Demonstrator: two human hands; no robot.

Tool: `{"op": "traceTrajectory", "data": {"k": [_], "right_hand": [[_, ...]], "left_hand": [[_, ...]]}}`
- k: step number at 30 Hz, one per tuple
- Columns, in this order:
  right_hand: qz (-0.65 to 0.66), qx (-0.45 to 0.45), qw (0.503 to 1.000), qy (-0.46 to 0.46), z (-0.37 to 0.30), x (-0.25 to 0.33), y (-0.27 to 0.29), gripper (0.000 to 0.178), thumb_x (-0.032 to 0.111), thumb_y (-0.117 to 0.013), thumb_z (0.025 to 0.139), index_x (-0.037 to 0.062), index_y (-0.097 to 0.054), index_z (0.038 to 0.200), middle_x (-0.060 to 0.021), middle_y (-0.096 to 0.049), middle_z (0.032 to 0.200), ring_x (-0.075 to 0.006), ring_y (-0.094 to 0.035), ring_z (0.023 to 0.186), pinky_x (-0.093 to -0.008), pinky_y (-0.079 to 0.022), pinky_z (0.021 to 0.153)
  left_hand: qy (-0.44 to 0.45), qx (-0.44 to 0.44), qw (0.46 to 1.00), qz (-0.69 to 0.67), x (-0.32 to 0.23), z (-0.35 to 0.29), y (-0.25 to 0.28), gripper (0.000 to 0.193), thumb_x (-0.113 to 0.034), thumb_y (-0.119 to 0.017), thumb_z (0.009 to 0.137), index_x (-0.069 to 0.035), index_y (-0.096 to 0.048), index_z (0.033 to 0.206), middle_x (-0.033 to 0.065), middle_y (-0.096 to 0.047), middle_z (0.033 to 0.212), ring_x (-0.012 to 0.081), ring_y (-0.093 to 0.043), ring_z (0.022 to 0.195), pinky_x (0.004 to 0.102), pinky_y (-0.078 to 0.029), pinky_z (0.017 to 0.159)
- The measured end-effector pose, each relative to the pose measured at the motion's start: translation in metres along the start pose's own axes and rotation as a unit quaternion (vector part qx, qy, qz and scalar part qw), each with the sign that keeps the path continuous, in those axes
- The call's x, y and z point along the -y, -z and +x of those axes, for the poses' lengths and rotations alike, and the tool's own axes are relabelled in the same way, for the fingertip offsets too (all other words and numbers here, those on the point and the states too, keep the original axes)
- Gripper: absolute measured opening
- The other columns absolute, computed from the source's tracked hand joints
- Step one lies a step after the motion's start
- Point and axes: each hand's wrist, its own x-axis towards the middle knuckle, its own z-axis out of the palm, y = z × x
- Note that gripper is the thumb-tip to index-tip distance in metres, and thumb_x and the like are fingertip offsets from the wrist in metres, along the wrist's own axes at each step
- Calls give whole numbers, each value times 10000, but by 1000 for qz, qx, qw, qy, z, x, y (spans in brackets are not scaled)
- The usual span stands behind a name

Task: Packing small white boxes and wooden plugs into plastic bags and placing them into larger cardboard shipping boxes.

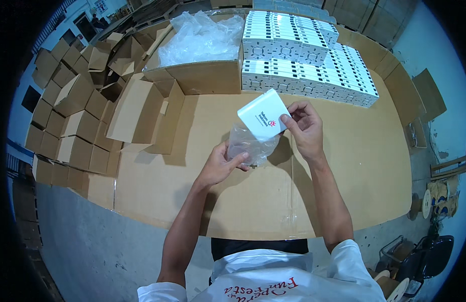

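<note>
Between my hands is a flat white box (262,115) with a small red mark and dark print on its face. My right hand (304,130) pinches its right edge between thumb and fingers. Below it, a clear plastic bag (253,146) is held in my left hand (224,163), thumb across its lower part. The box's lower corner overlaps the mouth of the bag; whether it sits inside cannot be told. Both hands are above the cardboard-covered table (253,201).
An open cardboard carton (147,110) stands to the left, with many stacked brown boxes (77,126) beyond it. A larger carton (202,75) at the back holds clear plastic bags (202,38). Rows of white boxes (313,60) are stacked at the back right.
</note>
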Motion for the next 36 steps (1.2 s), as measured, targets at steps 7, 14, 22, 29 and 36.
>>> {"op": "traceTrajectory", "data": {"k": [7,14,22,29,36], "right_hand": [[-40,5,999,7,2,8,13,178,24,-687,914,13,-549,1026,-34,-594,949,-87,-607,854,-220,-501,605],[-58,22,998,1,3,9,14,178,27,-689,902,22,-547,1009,-21,-587,927,-70,-584,848,-221,-500,670],[-92,56,993,-54,2,7,4,199,75,-742,886,37,-569,977,-15,-610,925,-77,-592,837,-248,-500,729],[-167,60,984,4,0,-7,-12,268,118,-773,872,14,-604,1052,-42,-640,933,-104,-607,837,-265,-493,743],[-67,74,989,-109,-11,-12,-11,351,131,-743,908,-14,-615,1201,-75,-683,1035,-125,-644,910,-269,-528,811]], "left_hand": [[-6,5,1000,-18,2,3,-1,370,-68,-625,976,56,-507,1305,124,-650,1135,184,-689,911,308,-628,761],[-18,3,999,-35,3,6,-4,370,-54,-612,980,60,-493,1311,130,-644,1126,190,-689,913,311,-632,788],[-28,-1,999,-36,-5,5,-14,414,-68,-636,969,38,-480,1338,121,-625,1186,202,-673,998,333,-637,799],[-10,-39,992,-121,-5,9,-17,369,-165,-591,1014,10,-480,1319,129,-619,1216,234,-674,1037,392,-652,791],[-26,-64,974,-216,-10,15,-24,366,-213,-590,1019,-1,-487,1300,118,-628,1197,248,-675,1051,438,-644,846]]}}
